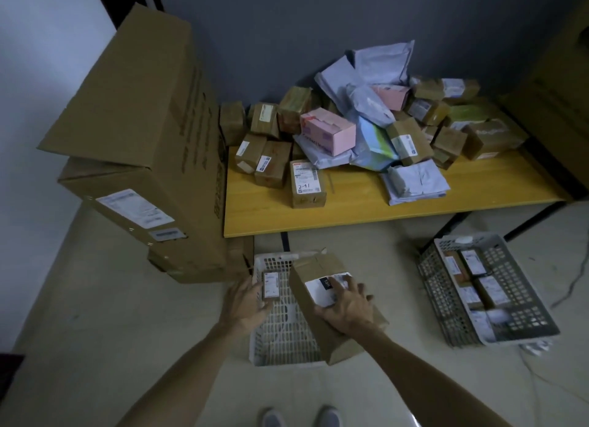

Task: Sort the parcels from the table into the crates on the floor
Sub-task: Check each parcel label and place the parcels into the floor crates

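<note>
My left hand (247, 304) holds a small brown parcel (271, 286) with a white label over the left part of the white crate (280, 337) on the floor. A large tilted cardboard box (322, 327) lies across that crate's right side, and my right hand (347, 305) grips its labelled top with spread fingers. A second white crate (526, 311) at the right holds several labelled parcels. On the yellow table (350, 213) sits a heap of brown boxes, a pink box (328, 130) and grey mailer bags (414, 184).
Big stacked cardboard cartons (143, 146) stand at the left, against the table's end and beside the left crate. More cartons rise at the far right. A cable (570, 286) lies on the floor by the right crate. My shoes show at the bottom edge.
</note>
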